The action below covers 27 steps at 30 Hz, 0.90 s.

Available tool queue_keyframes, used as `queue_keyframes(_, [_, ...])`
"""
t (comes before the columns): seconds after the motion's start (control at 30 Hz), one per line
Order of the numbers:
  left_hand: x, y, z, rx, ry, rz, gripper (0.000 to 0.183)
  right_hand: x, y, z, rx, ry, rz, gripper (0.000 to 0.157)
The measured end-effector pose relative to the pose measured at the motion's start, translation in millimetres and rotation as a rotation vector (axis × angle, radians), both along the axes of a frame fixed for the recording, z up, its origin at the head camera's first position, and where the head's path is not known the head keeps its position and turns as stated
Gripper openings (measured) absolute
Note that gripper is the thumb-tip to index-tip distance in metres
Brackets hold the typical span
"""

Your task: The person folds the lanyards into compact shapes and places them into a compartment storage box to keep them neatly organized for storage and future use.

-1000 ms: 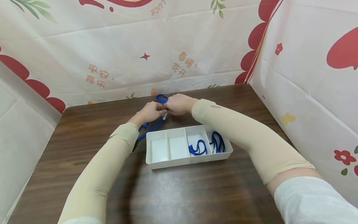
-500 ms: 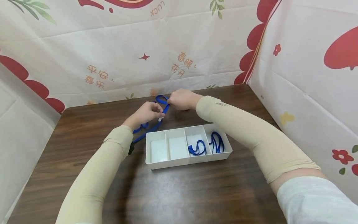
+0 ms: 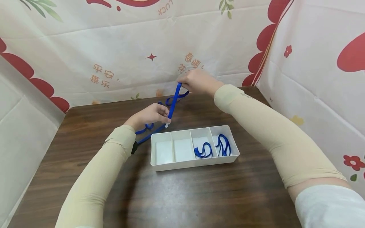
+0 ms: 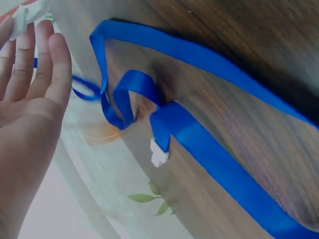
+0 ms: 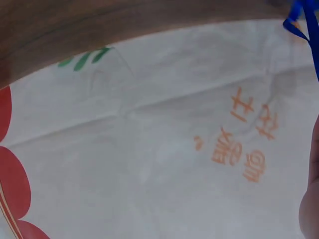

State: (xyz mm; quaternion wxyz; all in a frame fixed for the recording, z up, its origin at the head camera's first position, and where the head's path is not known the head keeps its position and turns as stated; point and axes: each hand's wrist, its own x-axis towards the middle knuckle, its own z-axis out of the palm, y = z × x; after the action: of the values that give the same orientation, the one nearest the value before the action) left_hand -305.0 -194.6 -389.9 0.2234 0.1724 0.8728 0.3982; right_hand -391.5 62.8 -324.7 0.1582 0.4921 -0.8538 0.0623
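A blue lanyard [image 3: 173, 103] is stretched between my hands above the back of the table. My right hand [image 3: 199, 80] pinches the strap's upper end, and a loop of strap dangles below it. Lower down, my left hand [image 3: 152, 114] pinches the strap at a white plastic buckle [image 4: 25, 17]. More blue strap [image 4: 199, 55] lies on the table beside and under that hand, with a second white buckle piece [image 4: 159, 153] on it. Only an edge of the right hand [image 5: 310, 199] shows in the right wrist view.
In front of the hands stands a white divided tray [image 3: 196, 162]. Its two right compartments each hold a coiled blue lanyard [image 3: 223, 145]. A black piece [image 3: 134, 148] lies by the left sleeve. A printed cloth [image 3: 128, 47] hangs behind the table.
My right hand has risen and moved right, drawing the strap up and taut from the left hand. The left hand stays near the same spot, at the white buckle.
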Motion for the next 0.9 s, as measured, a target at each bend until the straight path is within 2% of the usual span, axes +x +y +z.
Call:
queue_keyframes(0.17, [-1.9,6.5,5.3,-0.003,0.05,-0.005,0.016,13.5,2.7,17.2,-0.045,-0.009,0.055,0.024])
queue_keyframes(0.3, [2.0,11.4,17.7,0.1,0.094,0.039,0.031,24.7,2.0,28.4,-0.079,0.041,0.102,0.023])
queue_keyframes(0.43, [10.4,20.5,40.5,0.28,0.192,0.119,0.041,37.6,1.6,44.4,-0.095,0.073,0.129,0.021])
queue_keyframes(0.57, [19.4,31.8,64.9,0.386,0.29,0.195,0.033,49.6,-1.0,59.0,-0.079,0.089,0.116,0.021])
queue_keyframes(0.67, [25.4,38.3,78.2,0.494,0.274,0.24,0.021,56.9,-3.0,66.0,-0.097,0.09,0.123,0.02])
queue_keyframes(0.73, [28.7,40.5,84.6,0.632,0.218,0.277,0.015,60.8,-3.1,68.1,-0.127,0.101,0.156,0.014])
queue_keyframes(0.83, [31.9,40.2,91.5,0.882,0.108,0.311,0.013,64.2,-1.1,69.0,-0.158,0.19,0.266,0.004])
queue_keyframes(0.9, [33.9,38.6,94.6,0.978,0.055,0.307,0.016,66.0,0.5,69.8,-0.165,0.249,0.336,0.003])
